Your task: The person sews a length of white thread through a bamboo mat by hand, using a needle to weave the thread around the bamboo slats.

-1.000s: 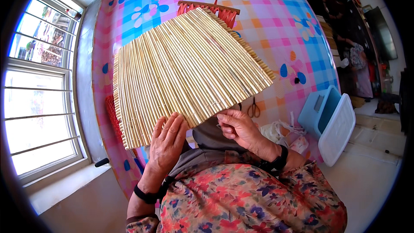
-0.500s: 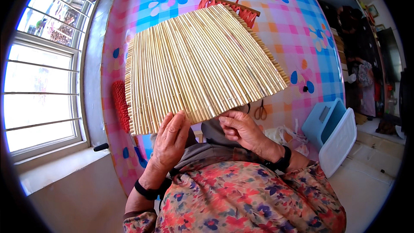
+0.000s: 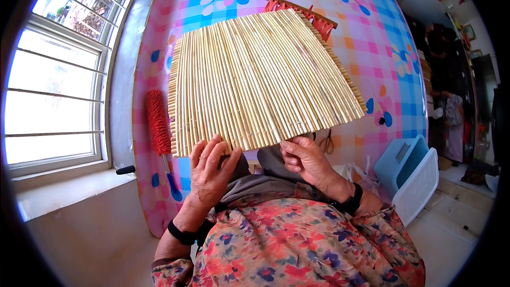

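Note:
A mat of thin pale-yellow reed or bamboo sticks (image 3: pixel 260 79), bound side by side with thread, is spread before me, its near edge above my lap. My left hand (image 3: pixel 211 172) holds this edge left of the middle, fingers bent over the top, thumb hidden. Farther right, my right hand (image 3: pixel 305 160) pinches the same edge between thumb and forefinger, its other fingers curled in. Beyond the far right corner lies a wooden bar wound with red cord or strips (image 3: pixel 319 21), partly covered by the mat.
A red bristly duster (image 3: pixel 159 122) with a blue handle lies left of the mat. Scissors (image 3: pixel 327 142) lie by the right hand. The checked, flowered cover (image 3: pixel 393 87) spreads underneath. A blue bin (image 3: pixel 396 162) with a white lid (image 3: pixel 419 186) stands right. The barred window (image 3: pixel 58 85) is left.
The mat sits slightly farther right in view, along with the surroundings, and more of the duster shows. My left fingers have spread a little; my right hand keeps its pinch.

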A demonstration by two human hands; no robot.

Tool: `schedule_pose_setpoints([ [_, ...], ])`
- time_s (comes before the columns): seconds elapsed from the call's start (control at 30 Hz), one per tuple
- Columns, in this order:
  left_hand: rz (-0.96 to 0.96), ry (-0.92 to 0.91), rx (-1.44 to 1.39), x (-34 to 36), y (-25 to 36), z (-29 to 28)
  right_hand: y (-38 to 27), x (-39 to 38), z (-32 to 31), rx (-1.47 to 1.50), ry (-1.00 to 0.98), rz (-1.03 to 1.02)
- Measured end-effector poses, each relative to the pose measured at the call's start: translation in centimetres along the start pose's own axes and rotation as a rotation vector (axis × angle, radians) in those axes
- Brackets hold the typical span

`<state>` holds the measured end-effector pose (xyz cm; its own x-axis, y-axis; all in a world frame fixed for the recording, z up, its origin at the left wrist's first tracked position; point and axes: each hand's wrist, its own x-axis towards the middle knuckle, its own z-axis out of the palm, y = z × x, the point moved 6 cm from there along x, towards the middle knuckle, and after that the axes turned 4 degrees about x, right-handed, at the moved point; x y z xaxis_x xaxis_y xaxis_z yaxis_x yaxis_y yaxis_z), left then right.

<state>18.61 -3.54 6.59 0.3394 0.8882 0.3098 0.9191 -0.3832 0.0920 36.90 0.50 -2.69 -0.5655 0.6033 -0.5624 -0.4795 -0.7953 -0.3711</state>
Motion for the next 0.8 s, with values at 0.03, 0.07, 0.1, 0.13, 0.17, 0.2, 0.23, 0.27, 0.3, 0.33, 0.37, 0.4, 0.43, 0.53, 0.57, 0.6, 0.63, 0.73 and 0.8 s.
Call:
schedule_pose_setpoints([
  [0.03, 0.003, -0.004, -0.012, -0.1, -0.1, 0.1, 0.0, 0.0, 0.0, -0.002, 0.001, 0.001],
  [0.07, 0.006, -0.009, -0.025, -0.1, -0.2, 0.1, 0.0, 0.1, -0.1, -0.001, -0.002, 0.0],
  [0.1, 0.011, -0.013, -0.042, -0.1, -0.3, 0.2, 0.0, 0.1, -0.3, 0.002, -0.001, -0.001],
  [0.13, 0.015, 0.002, -0.062, -0.1, -0.3, 0.1, 0.0, 0.1, -0.3, 0.004, 0.001, -0.003],
  [0.17, 0.013, 0.012, -0.081, -0.2, -0.4, 0.1, 0.0, 0.1, -0.3, 0.0, 0.001, -0.006],
  [0.2, 0.011, 0.022, -0.102, -0.4, -0.7, 0.2, 0.0, 0.1, -0.3, -0.004, 0.004, -0.01],
  [0.23, 0.01, 0.032, -0.124, -0.5, -0.9, 0.3, -0.1, 0.0, -0.3, -0.008, 0.007, -0.014],
  [0.27, 0.012, 0.043, -0.147, -0.7, -1.1, 0.4, -0.1, 0.0, -0.3, -0.019, 0.018, -0.012],
  [0.3, 0.013, 0.053, -0.166, -0.9, -1.3, 0.3, 0.0, 0.1, -0.3, -0.029, 0.025, -0.009],
  [0.33, 0.013, 0.064, -0.184, -1.1, -1.5, 0.2, 0.0, 0.1, -0.2, -0.039, 0.031, -0.005],
  [0.37, 0.026, 0.067, -0.189, -1.1, -1.4, 0.3, 0.0, 0.0, -0.3, -0.035, 0.038, -0.005],
  [0.4, 0.036, 0.069, -0.182, -1.2, -1.3, 0.1, -0.1, -0.1, -0.5, -0.029, 0.034, -0.003],
  [0.43, 0.046, 0.071, -0.174, -1.2, -1.2, 0.0, -0.1, -0.2, -0.5, -0.023, 0.029, 0.001],
  [0.53, 0.045, 0.157, -0.079, -2.1, -0.6, 0.1, -0.2, -0.3, -0.4, -0.015, 0.051, -0.016],
  [0.57, 0.059, 0.18, -0.035, -2.4, -0.5, 0.0, -0.2, -0.2, -0.4, -0.005, 0.053, -0.023],
  [0.6, 0.044, 0.169, -0.053, -2.3, -0.6, 0.0, -0.4, -0.2, -0.2, -0.001, 0.059, -0.02],
  [0.63, 0.03, 0.158, -0.071, -2.1, -0.7, -0.1, -0.4, -0.1, -0.2, 0.005, 0.069, -0.018],
  [0.73, 0.05, 0.116, -0.031, -2.0, -0.5, -0.6, -0.5, 0.2, -0.1, 0.01, 0.086, -0.025],
  [0.8, 0.111, 0.113, -0.008, -2.6, -0.1, -0.7, -0.4, 0.4, -0.2, -0.007, 0.084, -0.044],
])
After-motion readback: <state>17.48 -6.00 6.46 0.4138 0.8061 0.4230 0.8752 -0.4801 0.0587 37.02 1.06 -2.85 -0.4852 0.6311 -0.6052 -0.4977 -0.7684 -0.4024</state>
